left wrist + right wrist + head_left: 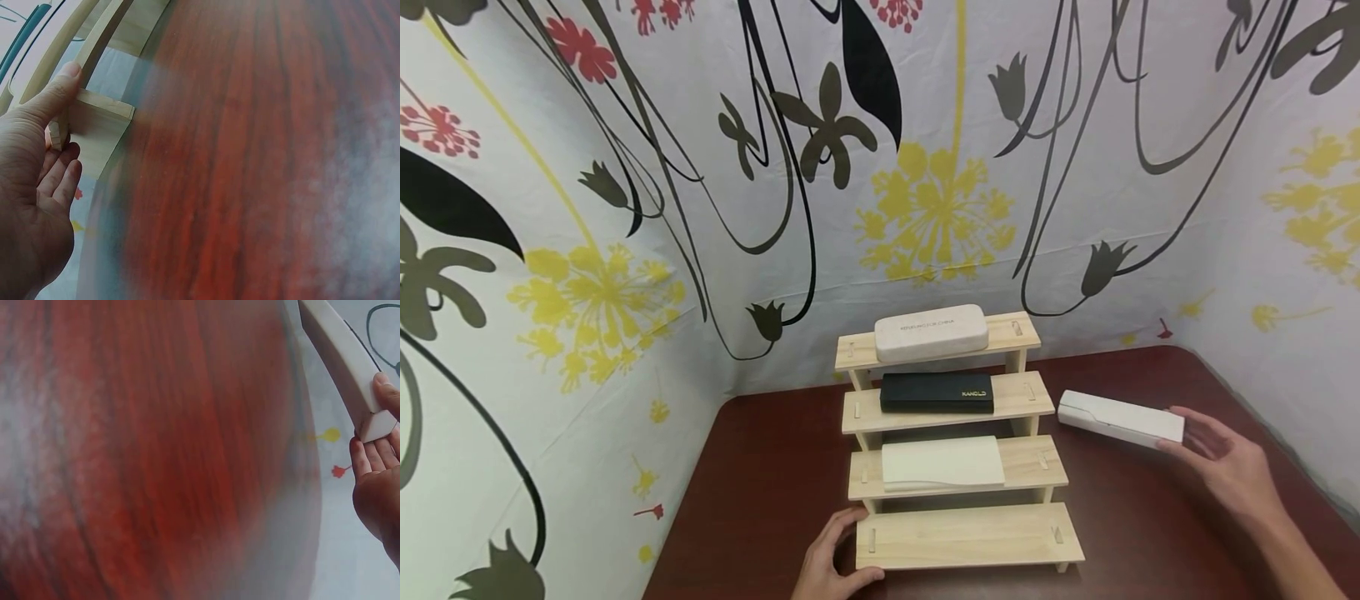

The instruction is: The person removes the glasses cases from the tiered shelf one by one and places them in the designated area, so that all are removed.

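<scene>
Pinched between your right thumb and fingers is the near end of a long white case (1120, 412), your right hand (1232, 467) closed only as far as its thickness and the forearm reaching in from the lower right. Across to the left of that grip and nearer you, your left hand (833, 560) holds the left end of the lowest step of a wooden stand (970, 537), thumb at the front edge, fingers curled behind. Each wrist view cuts off part of its hand, the right one also loses the case's far end past the top edge, and much of the table (760, 483) there is hazy. Whether the held case touches the tabletop is hard to tell. Left of it, the stand's upper three steps each bear one case: a pale rounded case (931, 333) on top with print too small to read surely, a black case (936, 393) with gold lettering below, then a cream case (943, 463) with a wavy front edge. All look closed, so whatever they contain is hidden, as with the one you hold.
</scene>
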The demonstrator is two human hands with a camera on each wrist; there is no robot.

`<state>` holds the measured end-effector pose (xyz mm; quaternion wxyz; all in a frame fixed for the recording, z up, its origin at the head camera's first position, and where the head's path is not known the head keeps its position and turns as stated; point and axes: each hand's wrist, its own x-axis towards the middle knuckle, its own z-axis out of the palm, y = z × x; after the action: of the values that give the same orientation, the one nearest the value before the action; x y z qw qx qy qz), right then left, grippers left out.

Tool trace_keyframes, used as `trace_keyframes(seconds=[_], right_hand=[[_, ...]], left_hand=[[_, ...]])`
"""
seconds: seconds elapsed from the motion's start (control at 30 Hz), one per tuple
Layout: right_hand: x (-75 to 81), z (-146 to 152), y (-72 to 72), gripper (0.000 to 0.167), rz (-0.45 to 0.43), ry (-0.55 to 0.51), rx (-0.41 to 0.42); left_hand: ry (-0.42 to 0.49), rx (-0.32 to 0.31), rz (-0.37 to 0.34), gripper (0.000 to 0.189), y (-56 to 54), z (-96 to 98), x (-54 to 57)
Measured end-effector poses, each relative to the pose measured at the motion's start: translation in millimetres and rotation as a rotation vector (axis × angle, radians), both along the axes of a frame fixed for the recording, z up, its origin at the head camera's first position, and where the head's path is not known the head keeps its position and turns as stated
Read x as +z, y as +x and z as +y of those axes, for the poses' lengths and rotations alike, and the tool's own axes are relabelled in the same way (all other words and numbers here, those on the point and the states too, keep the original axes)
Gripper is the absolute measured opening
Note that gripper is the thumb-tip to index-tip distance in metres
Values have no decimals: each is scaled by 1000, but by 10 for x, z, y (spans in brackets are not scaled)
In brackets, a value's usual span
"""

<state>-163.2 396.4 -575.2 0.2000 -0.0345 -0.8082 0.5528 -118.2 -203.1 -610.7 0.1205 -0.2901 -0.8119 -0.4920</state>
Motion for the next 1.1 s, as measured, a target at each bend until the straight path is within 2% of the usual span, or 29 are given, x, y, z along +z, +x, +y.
trace_keyframes(seconds=[0.6,0.7,0.9,1.1], right_hand=[[-208,85,-88,56,-9,-12,40],[-226,103,-97,58,-34,26,36],[-262,126,-129,67,-109,180,8],[-287,156,-188,68,-134,236,-4]], left_hand=[[6,15,-24,75,8,7,0],[0,15,-16,75,11,9,4],[-2,6,-6,76,8,11,24],[5,2,-21,76,13,15,36]])
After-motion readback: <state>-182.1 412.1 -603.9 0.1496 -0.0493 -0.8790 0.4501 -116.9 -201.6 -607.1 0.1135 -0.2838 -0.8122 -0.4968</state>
